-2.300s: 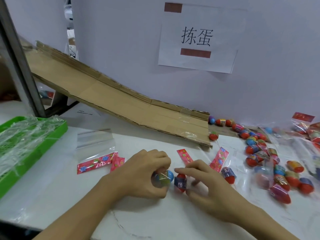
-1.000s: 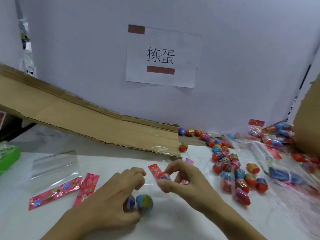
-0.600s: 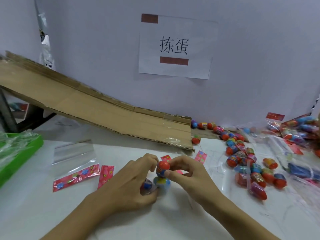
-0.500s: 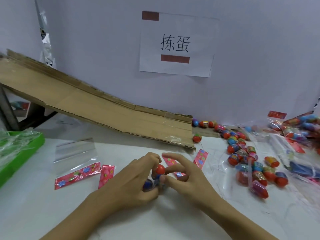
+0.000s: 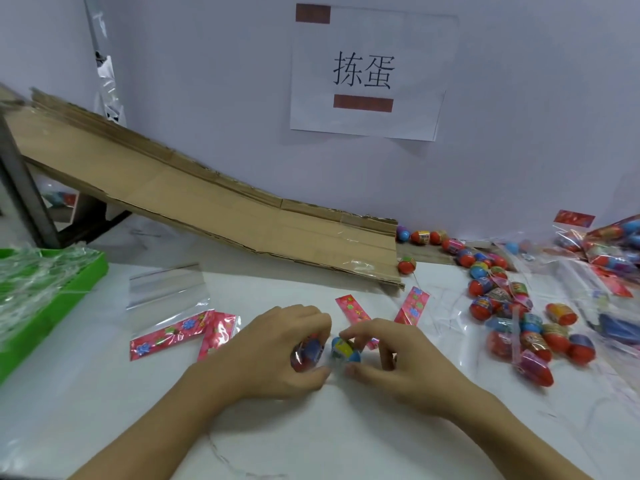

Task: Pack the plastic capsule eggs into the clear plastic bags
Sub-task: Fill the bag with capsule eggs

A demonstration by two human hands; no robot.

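Your left hand (image 5: 277, 351) curls round an egg in a bag (image 5: 308, 351) at lower centre of the frame; your right hand (image 5: 398, 362) pinches a blue egg (image 5: 344, 351) just beside it. Loose eggs (image 5: 512, 317) lie on the counter (image 5: 104, 393) at right, beside the ramp (image 5: 207, 209).

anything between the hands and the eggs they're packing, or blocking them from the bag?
Nothing visible. The left hand already grips one egg, the right hand pinches a blue egg. Clear film seems to wrap them, though the bag's mouth cannot be told.
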